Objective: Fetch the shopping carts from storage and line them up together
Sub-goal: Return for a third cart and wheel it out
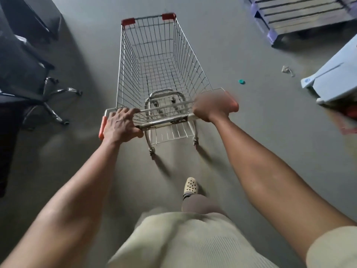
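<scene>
Gripping the handle point(166, 121) of the shopping cart point(160, 60) at both ends: left hand point(121, 124) by the orange end cap point(102, 126), fingers curled over the bar, right hand point(212, 107) blurred but seemingly clamped round it too, well apart. Standing on the grey floor point(251, 142) straight ahead, wire basket pointing away, a clog-shod foot point(190, 185) just behind. Flanked by an office chair point(38, 89) on the left and a pallet point(301, 14), a small green disc point(241, 81) and a white box point(336, 78) on the right
</scene>
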